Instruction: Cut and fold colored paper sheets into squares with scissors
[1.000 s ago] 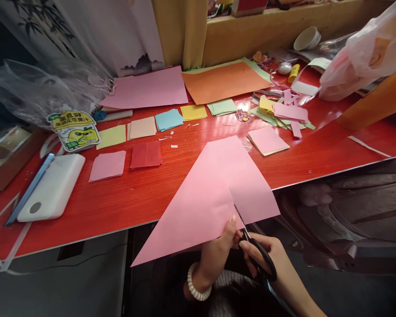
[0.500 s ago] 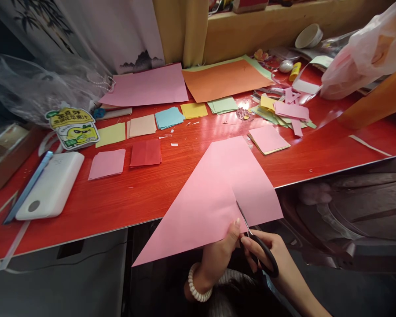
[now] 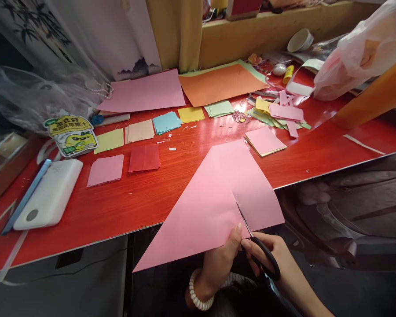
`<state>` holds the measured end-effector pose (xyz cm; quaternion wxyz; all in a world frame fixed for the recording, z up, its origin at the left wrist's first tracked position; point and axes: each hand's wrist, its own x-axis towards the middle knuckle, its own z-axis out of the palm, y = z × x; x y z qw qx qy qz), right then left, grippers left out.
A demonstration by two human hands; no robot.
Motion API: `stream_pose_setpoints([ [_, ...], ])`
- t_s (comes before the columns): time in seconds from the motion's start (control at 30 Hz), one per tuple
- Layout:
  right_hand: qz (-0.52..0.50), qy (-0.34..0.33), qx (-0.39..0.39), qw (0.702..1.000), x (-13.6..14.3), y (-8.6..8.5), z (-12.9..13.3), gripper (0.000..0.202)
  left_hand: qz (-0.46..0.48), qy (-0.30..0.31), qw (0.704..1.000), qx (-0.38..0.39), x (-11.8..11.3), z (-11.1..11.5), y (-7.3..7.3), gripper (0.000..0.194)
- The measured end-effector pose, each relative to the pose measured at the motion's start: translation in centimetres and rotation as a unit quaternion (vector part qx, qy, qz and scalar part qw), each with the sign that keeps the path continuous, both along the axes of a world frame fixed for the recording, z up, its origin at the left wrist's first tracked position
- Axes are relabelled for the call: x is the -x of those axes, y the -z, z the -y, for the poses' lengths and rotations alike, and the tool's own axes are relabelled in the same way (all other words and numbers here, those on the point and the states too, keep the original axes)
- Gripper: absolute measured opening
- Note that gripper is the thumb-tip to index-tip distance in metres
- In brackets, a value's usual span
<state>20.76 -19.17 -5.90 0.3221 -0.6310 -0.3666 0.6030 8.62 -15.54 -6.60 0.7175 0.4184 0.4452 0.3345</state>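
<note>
A large folded sheet of pink paper (image 3: 198, 211) reaches over the front edge of the red table (image 3: 145, 198). My left hand (image 3: 221, 255) pinches its lower edge, thumb on top and the other fingers hidden beneath; a beaded white bracelet circles that wrist. Black-handled scissors (image 3: 265, 255) sit in my right hand (image 3: 273, 253), fingers wrapped through and around the handles. Their blades lie in a cut that runs into the paper from its lower edge, close to my left thumb. The paper's right part stands a little apart from the left part along a slit.
Small stacks of coloured paper squares, such as the blue stack (image 3: 166, 122) and red stack (image 3: 144, 158), line the table. Larger pink (image 3: 145, 91) and orange sheets (image 3: 221, 83) lie behind. A white power bank (image 3: 51, 193) is at left, paper scraps (image 3: 285, 112) at right.
The view has shifted slightly, so the table's contents sit a little lower and further left. Both hands keep their hold on the paper and scissors, with little visible change in the cut.
</note>
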Motion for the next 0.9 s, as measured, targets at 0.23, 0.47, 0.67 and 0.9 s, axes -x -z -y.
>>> stream_pose_setpoints([
  [0.23,-0.016,0.012,-0.006,1.0,0.16,0.03,-0.02,0.047,-0.053,-0.015,0.998,-0.023,0.08,0.26,0.22,0.036],
  [0.47,-0.016,0.017,-0.012,1.0,0.03,0.31,0.3,0.047,-0.043,-0.004,0.999,0.01,-0.11,0.24,-0.32,0.04],
  [0.67,-0.025,0.036,-0.008,0.999,0.31,0.25,0.14,0.048,-0.029,0.008,0.999,0.03,-0.29,0.43,-0.18,0.042],
  [0.9,-0.021,0.035,-0.011,0.999,0.17,0.54,0.2,0.046,-0.026,-0.002,0.999,0.036,-0.23,0.34,-0.59,0.04],
])
